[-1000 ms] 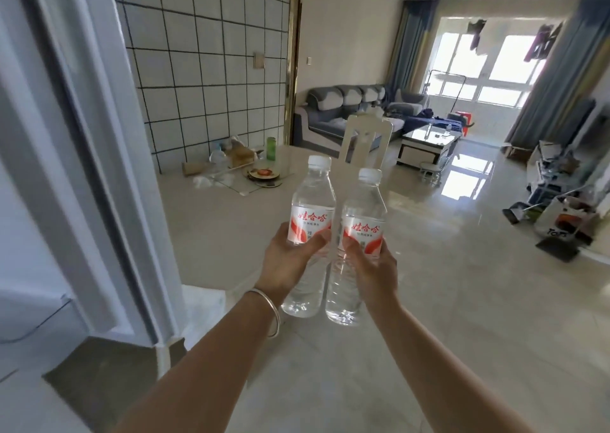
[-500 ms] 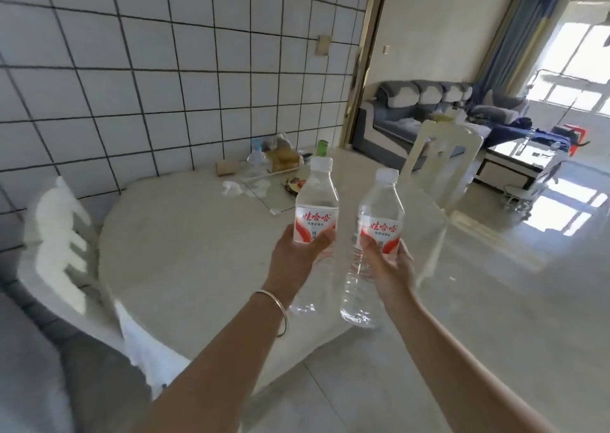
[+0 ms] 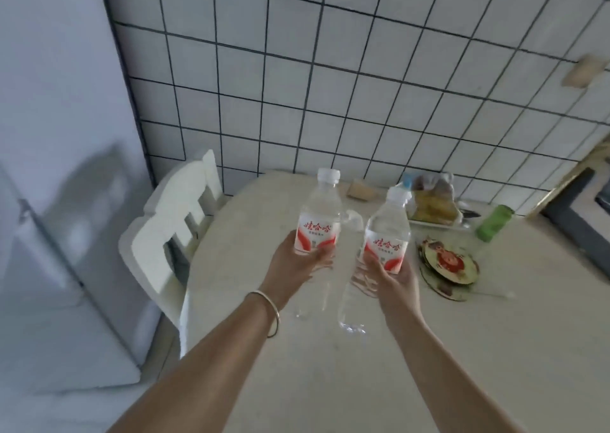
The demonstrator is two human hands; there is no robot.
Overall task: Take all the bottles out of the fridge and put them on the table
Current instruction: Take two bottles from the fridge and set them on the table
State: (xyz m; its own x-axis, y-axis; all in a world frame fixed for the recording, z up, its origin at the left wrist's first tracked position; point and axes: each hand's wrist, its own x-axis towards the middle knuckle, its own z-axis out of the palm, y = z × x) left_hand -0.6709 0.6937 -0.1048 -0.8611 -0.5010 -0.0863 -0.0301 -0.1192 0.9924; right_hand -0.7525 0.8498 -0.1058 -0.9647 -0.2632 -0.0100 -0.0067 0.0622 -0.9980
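Two clear water bottles in hand, both capped white, red-and-white labels facing me. My left hand (image 3: 290,269) has its fingers (image 3: 321,254) wrapped around the left bottle (image 3: 319,223) at the label; bottle upright. My right hand (image 3: 394,284) has its fingers (image 3: 369,261) closed around the right bottle (image 3: 384,234), which tilts with its cap toward 1 o'clock. The bottles are just beside each other, not touching. Both are held above the pale counter (image 3: 429,366); bases clear of the surface as far as I can tell. Thin bangle (image 3: 272,312) on my left wrist.

On the counter at 2 o'clock from the right bottle: patterned plate (image 3: 449,264), green cup (image 3: 494,221) beyond it, a bag of food (image 3: 432,201) by the tiled wall (image 3: 363,86). White chair (image 3: 171,234) at 9 o'clock, fridge (image 3: 66,201) further left.
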